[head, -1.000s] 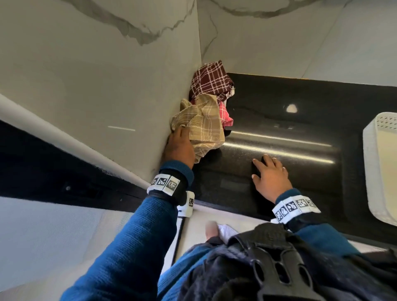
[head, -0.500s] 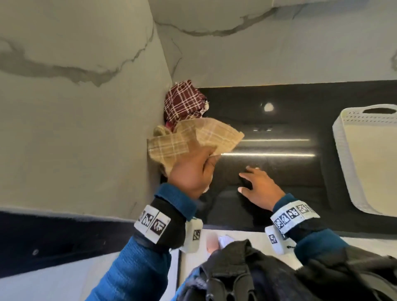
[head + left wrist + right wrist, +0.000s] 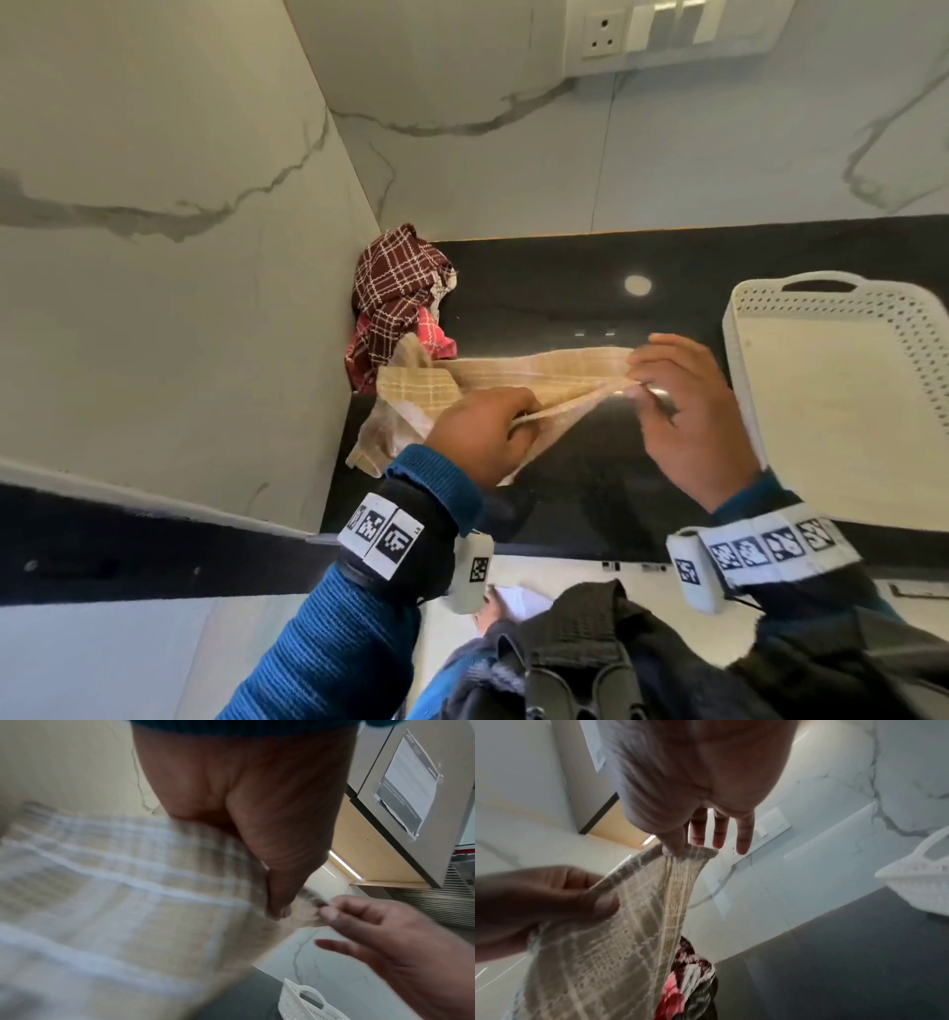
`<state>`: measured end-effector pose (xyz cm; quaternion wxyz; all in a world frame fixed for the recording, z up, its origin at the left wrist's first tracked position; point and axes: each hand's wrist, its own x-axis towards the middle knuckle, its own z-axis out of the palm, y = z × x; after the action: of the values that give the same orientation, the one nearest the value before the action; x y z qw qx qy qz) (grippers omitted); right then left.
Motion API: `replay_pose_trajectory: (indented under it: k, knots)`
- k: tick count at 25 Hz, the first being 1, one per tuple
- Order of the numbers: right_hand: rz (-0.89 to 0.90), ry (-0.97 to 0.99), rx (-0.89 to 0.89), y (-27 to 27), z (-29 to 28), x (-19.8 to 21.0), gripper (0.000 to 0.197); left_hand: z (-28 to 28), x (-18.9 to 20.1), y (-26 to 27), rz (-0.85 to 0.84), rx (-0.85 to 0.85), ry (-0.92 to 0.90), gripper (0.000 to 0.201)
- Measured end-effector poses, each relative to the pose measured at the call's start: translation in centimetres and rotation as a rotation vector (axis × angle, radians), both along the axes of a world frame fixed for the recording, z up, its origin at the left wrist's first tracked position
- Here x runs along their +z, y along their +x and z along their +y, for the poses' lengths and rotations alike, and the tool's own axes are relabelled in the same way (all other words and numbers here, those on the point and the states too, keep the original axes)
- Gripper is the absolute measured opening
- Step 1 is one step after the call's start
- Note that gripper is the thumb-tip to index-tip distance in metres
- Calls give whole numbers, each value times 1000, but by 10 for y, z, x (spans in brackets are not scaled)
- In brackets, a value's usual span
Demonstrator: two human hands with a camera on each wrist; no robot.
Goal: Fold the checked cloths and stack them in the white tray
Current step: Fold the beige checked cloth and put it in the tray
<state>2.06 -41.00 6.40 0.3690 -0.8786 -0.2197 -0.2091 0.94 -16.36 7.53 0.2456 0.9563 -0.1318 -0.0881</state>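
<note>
I am seeing: left hand gripping beige checked cloth; right hand pinching its edge | maroon cloth lying crumpled in desk corner | white tray sitting right

— What is the beige cloth made of?
— Soft woven fabric, matt, with a coarse open weave; the maroon cloth at the far left looks similar.
— And the counter?
— Black stone, polished and glossy. The walls are smooth veined marble. The white tray on the right is perforated matt plastic.
</note>
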Motion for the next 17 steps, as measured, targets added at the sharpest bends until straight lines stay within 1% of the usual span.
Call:
replay_pose_trajectory:
  k: [3,5,7,10,11,12,14,15,16,17]
  knots:
    - [-25,48,-172,-8,-40,18,11,15,-1,-6,-34,68,46,16]
    - [11,65,-238,-9,-57,19,12,29,2,-12,-51,174,24,15]
    - [45,95,-289,-13,-69,19,12,45,4,-19,-38,274,-2,19]
    - [10,206,-449,-18,-86,37,13,63,8,-25,-33,370,-37,12]
    - [33,182,-496,-17,-88,44,14,69,10,-22,-46,382,-38,12]
    - [108,128,-517,-15,-90,50,13,76,12,-16,-57,373,-25,13]
    - [321,-4,-497,-3,-88,60,16,84,23,7,-51,283,45,13]
    - [399,-71,-469,8,-84,67,18,86,32,21,-37,233,91,13]
    - [427,-137,-439,21,-80,75,20,86,42,39,-19,197,143,13]
    - [407,-191,-422,36,-76,85,21,85,56,57,-21,183,196,14]
